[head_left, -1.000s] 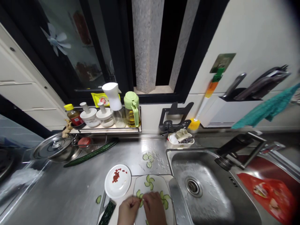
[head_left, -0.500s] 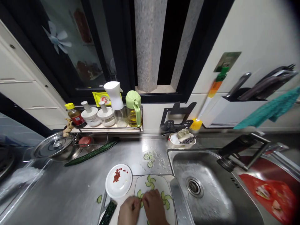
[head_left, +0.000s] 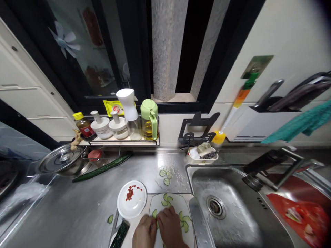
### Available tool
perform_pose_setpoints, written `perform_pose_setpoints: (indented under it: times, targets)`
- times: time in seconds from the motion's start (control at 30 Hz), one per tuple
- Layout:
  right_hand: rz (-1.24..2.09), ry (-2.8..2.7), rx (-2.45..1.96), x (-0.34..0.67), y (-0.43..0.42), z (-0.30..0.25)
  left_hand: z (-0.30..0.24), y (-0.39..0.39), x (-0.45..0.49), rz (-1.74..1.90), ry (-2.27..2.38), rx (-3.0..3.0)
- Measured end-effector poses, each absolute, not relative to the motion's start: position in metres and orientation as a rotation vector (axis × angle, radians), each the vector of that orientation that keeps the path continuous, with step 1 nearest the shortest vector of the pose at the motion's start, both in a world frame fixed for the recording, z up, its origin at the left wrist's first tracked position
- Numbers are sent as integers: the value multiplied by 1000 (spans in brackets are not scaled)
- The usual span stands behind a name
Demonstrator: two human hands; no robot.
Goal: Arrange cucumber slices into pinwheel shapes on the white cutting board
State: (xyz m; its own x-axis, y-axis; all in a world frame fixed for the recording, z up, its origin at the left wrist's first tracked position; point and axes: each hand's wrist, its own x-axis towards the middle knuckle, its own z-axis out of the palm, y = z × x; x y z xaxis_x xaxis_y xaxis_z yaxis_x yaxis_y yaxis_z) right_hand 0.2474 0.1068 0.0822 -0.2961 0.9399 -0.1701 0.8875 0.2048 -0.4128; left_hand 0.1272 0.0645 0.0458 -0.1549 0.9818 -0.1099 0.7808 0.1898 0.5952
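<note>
A white square plate (head_left: 155, 199) holds green cucumber slices (head_left: 184, 221) laid in pinwheel shapes. My left hand (head_left: 144, 232) is closed at the plate's left side, fingertips pinched beside one cluster. Next to it my right hand (head_left: 170, 226) reaches over the plate with fingers bent and pressed together at the same cluster. Whatever lies between the fingertips is hidden. To the upper left, a small round white plate (head_left: 133, 208) carries small red dried berries (head_left: 129, 194). A cut piece of cucumber (head_left: 120, 234) lies left of my left hand.
More cucumber slices (head_left: 166, 175) lie on the wet steel counter behind the plate. A long whole cucumber (head_left: 102, 168) rests near the lidded pot (head_left: 62, 159). The sink (head_left: 230, 203) is on the right, with a black faucet (head_left: 266, 165). A condiment rack (head_left: 124, 142) stands behind.
The whole view shifts slightly. Both hands stay over the same cucumber cluster, with only small finger movement.
</note>
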Motion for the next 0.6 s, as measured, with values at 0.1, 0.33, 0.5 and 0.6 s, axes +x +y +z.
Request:
perform_pose_setpoints:
  times: [0.1, 0.33, 0.5, 0.6]
  targets:
    - [665, -2332, -1794, 247, 105, 81, 46, 65, 129, 533, 2029, 1663]
    - [685, -2291, -1757, 249, 103, 76, 47, 67, 128, 467, 2042, 1665]
    - [684, -2274, -1744, 250, 104, 72, 47, 67, 126, 445, 2022, 1660]
    - [677, -2269, -1727, 251, 103, 67, 48, 65, 129, 535, 2042, 1654]
